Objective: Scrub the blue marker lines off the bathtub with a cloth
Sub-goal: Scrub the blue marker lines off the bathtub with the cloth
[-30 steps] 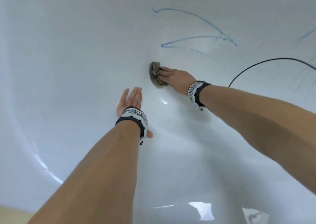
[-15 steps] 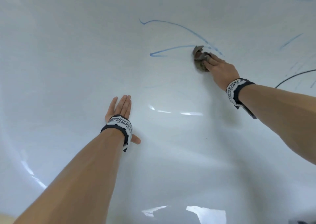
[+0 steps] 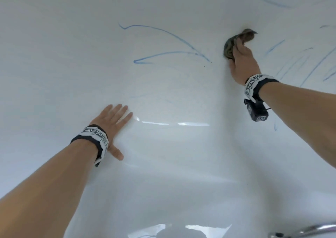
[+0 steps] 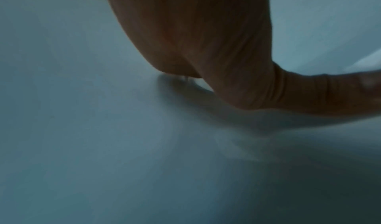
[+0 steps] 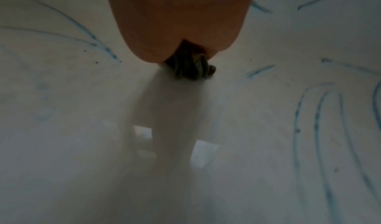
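I am looking into a white bathtub (image 3: 163, 165). My right hand (image 3: 241, 56) grips a bunched grey-brown cloth (image 3: 230, 47) and presses it on the tub's far wall. In the right wrist view the cloth (image 5: 191, 68) shows under the palm. To the left of the cloth run two long blue marker lines (image 3: 163, 36) that meet in a point near it. More blue lines (image 3: 300, 63) cover the wall to the right, and these blue lines (image 5: 321, 129) also curve through the right wrist view. My left hand (image 3: 116, 118) lies flat on the tub with straight fingers, and the left wrist view shows the hand (image 4: 206, 48) from below.
A chrome fitting (image 3: 305, 232) shows at the bottom right corner. Small dark specks (image 3: 204, 65) dot the wall near the tip of the marker lines. Light reflections (image 3: 174, 123) streak the tub's curve.
My right hand has swept the cloth up and to the right, from below the two lines to past their right tip. The left hand has stayed flat on the tub.
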